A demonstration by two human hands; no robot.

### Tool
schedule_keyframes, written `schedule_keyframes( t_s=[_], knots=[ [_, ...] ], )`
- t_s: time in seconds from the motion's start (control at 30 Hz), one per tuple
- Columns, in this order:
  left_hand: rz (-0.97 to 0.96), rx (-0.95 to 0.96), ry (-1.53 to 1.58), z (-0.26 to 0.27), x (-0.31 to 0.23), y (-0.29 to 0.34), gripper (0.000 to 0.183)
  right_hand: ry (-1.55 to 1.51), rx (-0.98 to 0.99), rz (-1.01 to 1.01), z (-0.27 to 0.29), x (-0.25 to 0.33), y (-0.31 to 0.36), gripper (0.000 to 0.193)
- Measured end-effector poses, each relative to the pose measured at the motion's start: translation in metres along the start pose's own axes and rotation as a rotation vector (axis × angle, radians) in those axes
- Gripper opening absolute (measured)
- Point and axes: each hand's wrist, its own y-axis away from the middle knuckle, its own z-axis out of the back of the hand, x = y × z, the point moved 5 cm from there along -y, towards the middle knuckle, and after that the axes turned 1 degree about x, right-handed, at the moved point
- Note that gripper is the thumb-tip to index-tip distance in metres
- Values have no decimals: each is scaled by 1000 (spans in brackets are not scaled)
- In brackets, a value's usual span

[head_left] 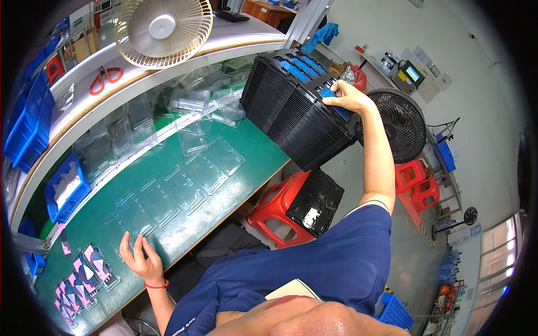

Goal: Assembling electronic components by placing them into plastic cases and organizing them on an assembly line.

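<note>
1. Head view, right side: your right hand [346,96] is reaching out at arm's length to the top of a tall stack of black trays [297,115] at the far end of the green worktable [168,224]. Its fingers are closing around a small blue part [330,94] sitting in the topmost tray, near the stack's right edge; more blue parts are lying in the slots further back.
2. Head view, left side: your left hand [141,259] is resting near the table's front edge, palm up and fingers loosely spread, gripping nothing. It is lying just beside a clear plastic blister tray [126,224], one of a row of such trays laid flat along the mat.
3. Head view, around the hands: further left of your left hand, a clear tray filled with pink and dark pieces [78,283] is lying on the mat. A heap of empty clear trays [196,106] is piled behind the row. A red stool [274,210] carrying a single black tray is standing below the stack. Red-handled scissors [105,77] are lying on the white shelf, near a beige fan [163,31].
</note>
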Motion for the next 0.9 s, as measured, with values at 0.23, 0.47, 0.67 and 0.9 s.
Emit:
schedule_keyframes(
  t_s=[0.23, 0.47, 0.67, 0.9],
  knots=[
    [-11, -3, -25, 0, -1, -1, 15, 84, 170, 74, 15, 22, -7, 50],
    [-21, -4, -44, 0, -1, 2, 15, 214, -132, 16, 44, 4, -145, 72],
    [12, -12, -71, -2, 1, 4, 16, 233, -74, -98, 8, -5, -185, 93],
    [18, 25, -33, -7, 3, 1, 17, 156, -90, -105, 1, 0, -183, 103]
  ],
)
